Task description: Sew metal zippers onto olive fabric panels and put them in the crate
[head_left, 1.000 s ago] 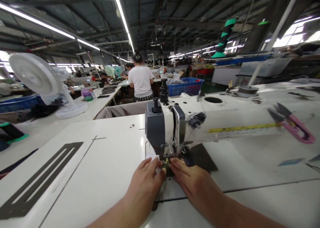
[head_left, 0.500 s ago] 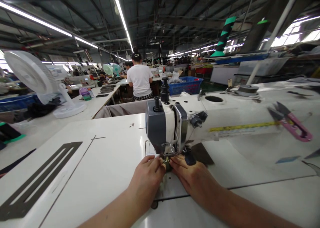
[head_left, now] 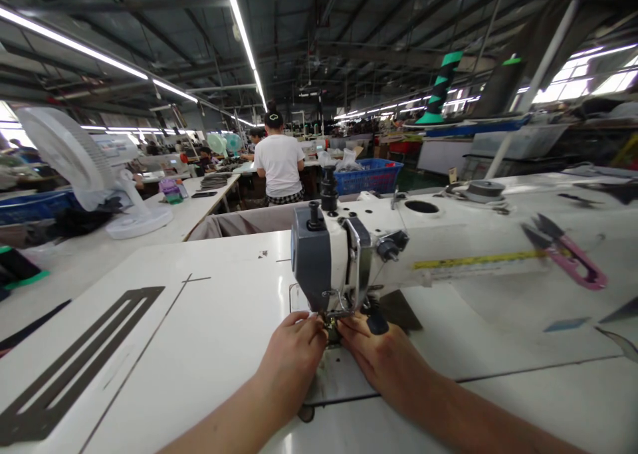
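A white and grey sewing machine [head_left: 312,254] stands before me, its needle area low over the table. Right under it, a small dark green fabric piece [head_left: 332,334] shows between my fingertips, mostly covered. My left hand [head_left: 294,351] pinches the piece's left side, thumb and fingers pressed together beside the presser foot. On the other side, my right hand [head_left: 386,357] has its fingers closed against the piece's right edge, partly behind a black machine part [head_left: 377,322]. A dark flat piece [head_left: 403,310] lies behind my right hand.
A dark slotted strip [head_left: 82,361] lies at the table's left. Pink-handled thread snips [head_left: 578,264] rest on the machine arm. A white fan [head_left: 132,195] stands farther left. Ahead are a person in a white shirt [head_left: 279,165] and a blue basket [head_left: 371,177].
The view has shifted slightly, so the machine and snips sit a little lower. Both hands stay at the presser foot, and less of the green fabric shows between them.
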The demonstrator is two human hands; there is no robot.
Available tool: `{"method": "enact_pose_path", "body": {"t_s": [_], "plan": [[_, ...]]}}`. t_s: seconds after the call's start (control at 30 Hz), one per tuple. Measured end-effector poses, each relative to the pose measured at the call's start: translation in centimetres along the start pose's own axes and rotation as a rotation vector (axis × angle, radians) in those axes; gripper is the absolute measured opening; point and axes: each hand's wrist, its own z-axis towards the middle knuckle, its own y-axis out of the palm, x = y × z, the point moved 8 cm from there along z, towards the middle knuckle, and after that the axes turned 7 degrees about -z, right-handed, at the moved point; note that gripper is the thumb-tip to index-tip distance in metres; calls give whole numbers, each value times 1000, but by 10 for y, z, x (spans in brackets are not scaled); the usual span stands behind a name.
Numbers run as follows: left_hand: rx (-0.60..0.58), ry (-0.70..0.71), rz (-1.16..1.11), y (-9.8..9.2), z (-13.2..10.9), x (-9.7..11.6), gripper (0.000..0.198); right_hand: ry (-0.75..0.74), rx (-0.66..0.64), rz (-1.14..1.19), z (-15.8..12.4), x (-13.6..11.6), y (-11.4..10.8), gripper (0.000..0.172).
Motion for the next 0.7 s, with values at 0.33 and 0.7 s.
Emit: {"method": "enact_pose_path", "body": {"t_s": [0.33,0.7], "plan": [[4,6,-11,4,-1,-3,12,16,-13,58,-1,1,4,28],[36,40,-96,-27,-3,43,25,88,-186,-487,-36,7,-20,13]]}}
